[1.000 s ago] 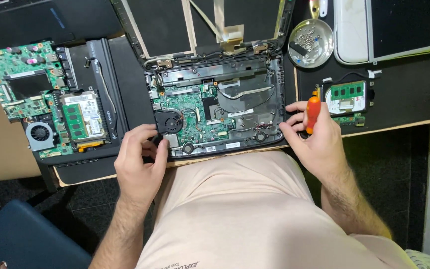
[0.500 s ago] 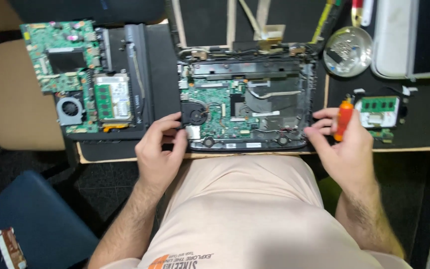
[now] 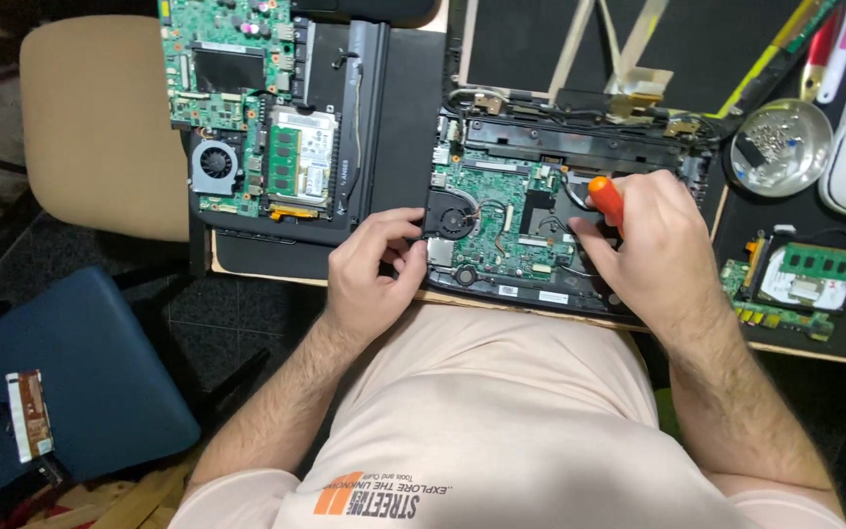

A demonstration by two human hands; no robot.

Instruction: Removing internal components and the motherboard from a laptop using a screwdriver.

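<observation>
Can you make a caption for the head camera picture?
Right hand works an orange-handled screwdriver inside an opened laptop.

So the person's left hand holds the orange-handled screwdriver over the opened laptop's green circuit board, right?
Not quite: the head view shows the right hand holding the orange-handled screwdriver over the opened laptop's green circuit board. The left hand grips the laptop's front left corner.

A dark, unlit laptop screen panel [image 3: 638, 39] lies flat at the table's far edge. 1 small white rectangular label [image 3: 552, 297] sits on the open laptop's near edge. Another white label [image 3: 803, 288] covers the small board at right.
</observation>
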